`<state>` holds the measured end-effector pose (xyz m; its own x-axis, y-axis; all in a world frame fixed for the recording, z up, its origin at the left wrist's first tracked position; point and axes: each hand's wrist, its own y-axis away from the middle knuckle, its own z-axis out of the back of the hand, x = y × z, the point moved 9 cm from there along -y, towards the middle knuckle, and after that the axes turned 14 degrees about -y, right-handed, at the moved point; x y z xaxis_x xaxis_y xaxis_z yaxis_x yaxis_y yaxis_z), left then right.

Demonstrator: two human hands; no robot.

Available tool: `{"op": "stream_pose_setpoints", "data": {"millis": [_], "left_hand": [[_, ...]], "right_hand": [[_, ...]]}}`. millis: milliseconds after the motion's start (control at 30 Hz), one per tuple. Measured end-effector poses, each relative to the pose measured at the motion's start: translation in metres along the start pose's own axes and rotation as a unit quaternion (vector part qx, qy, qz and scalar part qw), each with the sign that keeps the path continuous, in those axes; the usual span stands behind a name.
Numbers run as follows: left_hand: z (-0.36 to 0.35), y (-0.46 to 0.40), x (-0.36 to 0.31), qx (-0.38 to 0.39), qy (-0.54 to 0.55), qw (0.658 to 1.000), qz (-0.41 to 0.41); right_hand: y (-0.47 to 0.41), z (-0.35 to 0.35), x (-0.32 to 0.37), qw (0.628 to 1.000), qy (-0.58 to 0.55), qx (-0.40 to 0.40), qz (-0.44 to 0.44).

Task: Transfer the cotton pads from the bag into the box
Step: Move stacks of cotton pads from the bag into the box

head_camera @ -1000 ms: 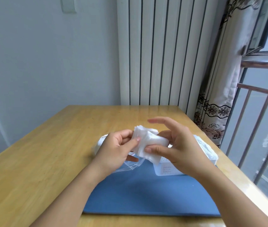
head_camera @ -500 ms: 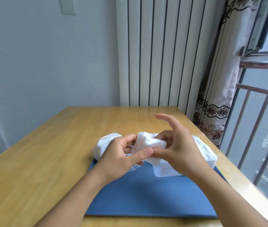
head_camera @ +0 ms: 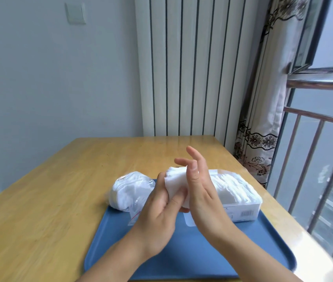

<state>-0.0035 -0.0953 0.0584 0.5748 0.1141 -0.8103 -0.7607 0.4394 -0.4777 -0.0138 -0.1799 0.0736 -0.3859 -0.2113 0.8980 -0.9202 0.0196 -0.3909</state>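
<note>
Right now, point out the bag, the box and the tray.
bag (head_camera: 130, 190), head view, bulging clear side.
box (head_camera: 243, 210), head view, front wall.
tray (head_camera: 212, 257), head view, bare blue floor.

You have bare table (head_camera: 59, 200) on the left and far side. The bag (head_camera: 130, 190) sits left of the box (head_camera: 241, 208) on the tray (head_camera: 202, 251), blocking the middle. The near tray is bare.

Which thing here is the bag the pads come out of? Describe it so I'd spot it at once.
Find the blue tray on the wooden table. At its far left corner lies the bag, a crumpled clear plastic pouch bulging with white pads. Unlike the box on the right, it is soft and rounded.
</note>
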Motion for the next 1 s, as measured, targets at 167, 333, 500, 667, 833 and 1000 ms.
{"op": "stream_pose_setpoints", "data": {"millis": [167, 333, 500, 667, 833, 1000], "left_hand": [[-0.003, 0.0, -0.001, -0.004, -0.052, 0.998, -0.021], [0.01, -0.006, 0.009, -0.037, -0.024, 0.999, 0.028], [0.021, -0.013, 0.024, -0.037, 0.046, 0.996, 0.074], [0.011, -0.008, 0.024, -0.025, 0.008, 0.998, 0.06], [0.007, -0.003, 0.016, -0.021, -0.123, 0.992, 0.016], [-0.002, 0.001, 0.004, 0.008, -0.171, 0.985, -0.031]], "right_hand": [[-0.002, -0.002, 0.004, 1.0, 0.003, -0.001, 0.003], [-0.009, 0.002, 0.024, 0.997, 0.039, 0.06, 0.025], [-0.015, 0.016, 0.024, 0.981, 0.129, 0.142, -0.008], [-0.017, 0.021, 0.011, 0.972, 0.173, 0.149, -0.059], [-0.011, 0.024, 0.007, 0.948, 0.265, 0.156, -0.078], [-0.01, 0.023, 0.01, 0.937, 0.305, 0.163, -0.048]]}}
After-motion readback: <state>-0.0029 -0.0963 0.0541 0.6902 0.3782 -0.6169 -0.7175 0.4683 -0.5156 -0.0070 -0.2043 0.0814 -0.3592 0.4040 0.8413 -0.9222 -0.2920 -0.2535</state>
